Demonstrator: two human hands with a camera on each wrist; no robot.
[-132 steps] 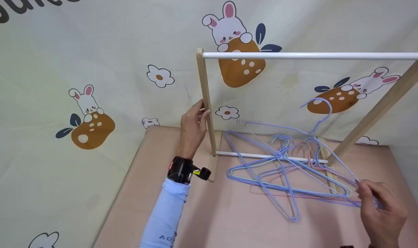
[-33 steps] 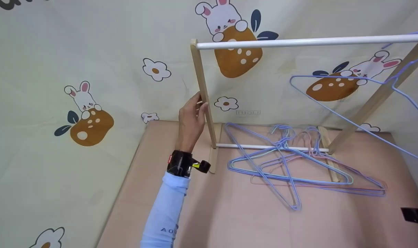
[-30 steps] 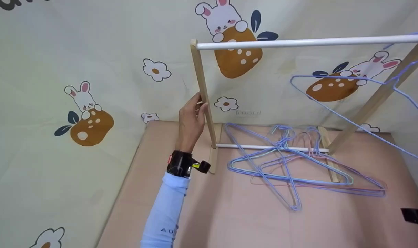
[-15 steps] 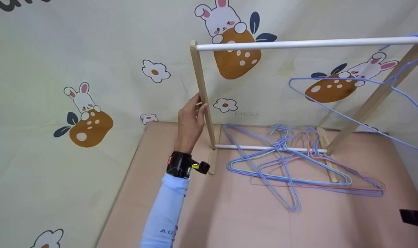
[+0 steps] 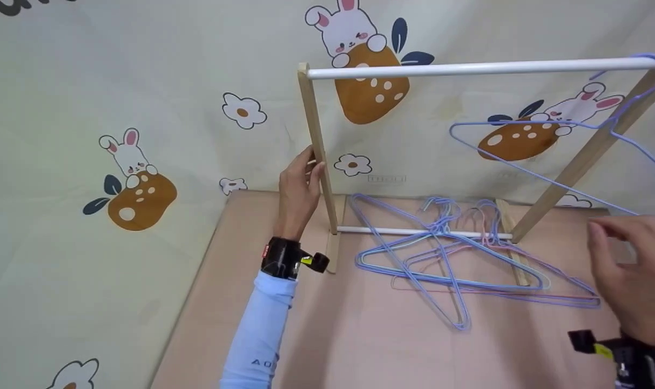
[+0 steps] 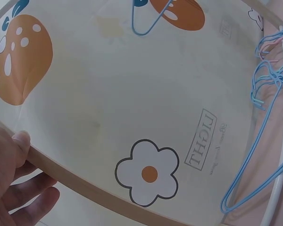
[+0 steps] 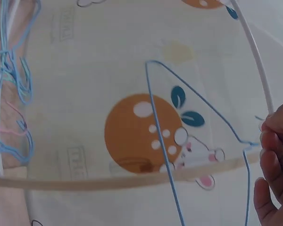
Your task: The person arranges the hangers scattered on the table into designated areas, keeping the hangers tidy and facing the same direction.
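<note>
Head view is showing the right hand (image 5: 632,281) coming back into the lower right of the frame, where half a second ago only its wrist camera was peeking in at the edge. Its fingers are loosely curled and holding nothing; it is hovering just above the right end of the pile of wire hangers (image 5: 457,265) lying in the lower middle of the frame, across the rack's lower white bar (image 5: 392,231). One blue wire hanger (image 5: 527,173) is now hanging by its hook from the far right end of the white top rail (image 5: 467,67), tilted, at the upper right; a few seconds ago that same hanger was being lifted off the pile. The left hand (image 5: 300,192) is still gripping the left wooden post (image 5: 317,151), thumb and fingers wrapped around it, at the middle of the frame; the left wrist view shows the thumb (image 6: 19,141) pressed on the wood. Judging from this, one hanging is done and the free hand is heading for another hanger.
</note>
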